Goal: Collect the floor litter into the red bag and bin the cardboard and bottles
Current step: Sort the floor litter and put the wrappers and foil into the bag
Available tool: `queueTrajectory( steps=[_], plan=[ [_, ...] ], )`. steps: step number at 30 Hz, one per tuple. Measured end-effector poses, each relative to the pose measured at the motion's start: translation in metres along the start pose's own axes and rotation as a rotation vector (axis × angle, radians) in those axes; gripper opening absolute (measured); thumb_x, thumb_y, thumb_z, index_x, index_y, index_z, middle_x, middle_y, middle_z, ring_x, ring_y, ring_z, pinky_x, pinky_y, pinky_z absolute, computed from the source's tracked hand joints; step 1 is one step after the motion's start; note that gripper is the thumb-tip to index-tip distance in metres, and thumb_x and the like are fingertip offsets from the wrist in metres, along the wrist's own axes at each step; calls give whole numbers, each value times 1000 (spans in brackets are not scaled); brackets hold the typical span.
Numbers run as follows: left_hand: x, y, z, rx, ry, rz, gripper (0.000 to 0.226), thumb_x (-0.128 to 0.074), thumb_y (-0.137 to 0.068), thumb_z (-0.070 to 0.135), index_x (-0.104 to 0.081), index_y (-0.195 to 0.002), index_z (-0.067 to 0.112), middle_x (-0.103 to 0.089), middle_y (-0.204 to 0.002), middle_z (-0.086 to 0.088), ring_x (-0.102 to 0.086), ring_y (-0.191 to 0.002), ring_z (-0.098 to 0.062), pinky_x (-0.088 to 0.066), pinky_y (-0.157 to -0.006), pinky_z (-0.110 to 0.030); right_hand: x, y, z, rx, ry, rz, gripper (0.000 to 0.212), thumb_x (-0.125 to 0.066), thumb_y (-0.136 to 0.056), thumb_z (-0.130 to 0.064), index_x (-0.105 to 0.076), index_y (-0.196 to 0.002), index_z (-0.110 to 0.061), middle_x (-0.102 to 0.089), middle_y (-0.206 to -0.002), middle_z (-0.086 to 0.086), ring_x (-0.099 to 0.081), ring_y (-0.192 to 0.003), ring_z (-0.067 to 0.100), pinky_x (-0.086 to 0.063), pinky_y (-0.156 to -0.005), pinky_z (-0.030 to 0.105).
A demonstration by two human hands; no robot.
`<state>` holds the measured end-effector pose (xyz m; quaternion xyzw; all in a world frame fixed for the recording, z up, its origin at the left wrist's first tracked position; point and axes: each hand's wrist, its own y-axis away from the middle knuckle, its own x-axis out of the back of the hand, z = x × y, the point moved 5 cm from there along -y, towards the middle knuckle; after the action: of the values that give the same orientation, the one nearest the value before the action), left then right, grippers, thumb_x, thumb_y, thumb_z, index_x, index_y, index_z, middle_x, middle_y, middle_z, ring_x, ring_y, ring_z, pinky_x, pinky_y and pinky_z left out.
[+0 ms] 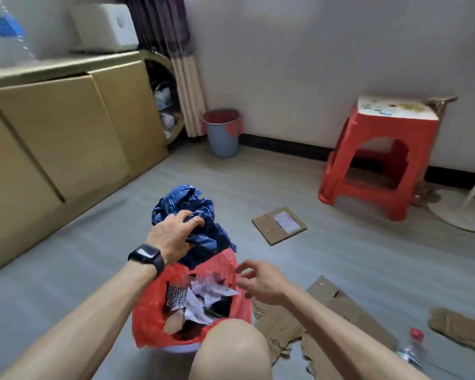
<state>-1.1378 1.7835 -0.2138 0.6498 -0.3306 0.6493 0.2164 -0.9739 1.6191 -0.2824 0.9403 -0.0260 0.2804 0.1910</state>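
Observation:
The red bag [148,305] stands open on the floor in front of my knee, with paper scraps and a silver foil piece inside. My left hand [173,231] grips a crumpled dark blue plastic bag [203,237] at the red bag's far rim. Over the bag's right edge hovers my right hand [261,281], fingers loosely curled and holding nothing. Torn cardboard [327,319] lies to the right, with a flat cardboard piece [279,224] farther out and another [461,330] at the right edge. A clear bottle with a red cap [413,349] lies at the lower right.
A grey bin with a red liner [222,133] stands by the far wall near a curtain. A red plastic stool [379,157] is at the right, with a fan base [461,212] beyond it. Tan cabinets [66,133] line the left side.

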Motion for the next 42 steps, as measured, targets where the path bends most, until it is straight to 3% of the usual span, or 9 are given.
queueTrajectory(
  steps=[6,13,18,21,24,28,33,36,42],
  plan=[
    [17,-36,106,-302,77,47,71,-86,-57,17,-52,-117,34,-60,-122,-6,-63,-82,-29,-56,-56,-36,101,60,22,-91,-88,343,47,-62,-89,-59,-57,-127,-32,-65,-121,-10,-65,-101,11,-53,-89,30],
    [51,-39,314,-1008,-99,333,77,-87,-54,29,-51,-122,31,-58,-125,-9,-58,-80,-25,-52,-58,-35,228,178,87,-152,-420,734,76,-68,-76,-72,-48,-136,-30,-62,-124,-2,-59,-116,11,-49,-104,40],
    [56,-26,413,-1217,-79,384,65,-79,-66,28,-51,-124,34,-51,-135,-8,-58,-95,-27,-54,-72,-37,257,239,136,-143,-462,1002,28,-80,-83,-32,-67,-107,-26,-75,-101,-7,-70,-98,9,-57,-89,31],
    [33,-25,438,-1127,7,97,63,-66,-69,63,-53,-129,46,-33,-156,-3,-38,-137,-33,-39,-108,-48,269,270,171,-250,-407,1139,15,-77,-83,-22,-68,-93,-27,-75,-88,-10,-71,-89,14,-58,-85,37],
    [17,-28,440,-879,229,-194,57,-61,-73,69,-56,-127,51,-13,-165,3,-8,-151,-21,-15,-121,-47,273,293,196,-352,-383,1160,15,-75,-80,-32,-66,-91,-35,-74,-86,-14,-70,-88,13,-57,-87,44],
    [26,-50,438,-613,691,-223,46,-70,-79,45,-58,-124,43,-38,-151,1,-34,-140,-21,-31,-114,-37,264,304,210,-369,-369,1068,18,-74,-82,-22,-68,-95,-34,-75,-92,-13,-69,-92,12,-56,-90,41],
    [36,-56,433,-474,976,-271,84,-80,-77,50,-34,-147,47,-40,-138,13,-37,-125,-3,-33,-108,-26,252,297,203,-258,-435,898,20,-72,-86,-6,-68,-98,-21,-74,-97,1,-70,-92,15,-56,-70,22],
    [33,-51,441,-422,1118,-421,91,-85,-71,47,-33,-146,49,-49,-134,17,-46,-119,1,-38,-101,-19,243,290,197,-209,-572,821,20,-71,-87,-1,-67,-101,-14,-73,-97,9,-70,-85,17,-60,-69,31],
    [40,-47,449,-374,1119,-248,52,-79,-75,21,-62,-119,43,-70,-98,17,-67,-95,-5,-55,-90,-33,232,281,191,-238,-684,537,56,-82,-73,-16,-59,-123,-24,-66,-121,9,-71,-105,22,-58,-90,43]
  ],
)
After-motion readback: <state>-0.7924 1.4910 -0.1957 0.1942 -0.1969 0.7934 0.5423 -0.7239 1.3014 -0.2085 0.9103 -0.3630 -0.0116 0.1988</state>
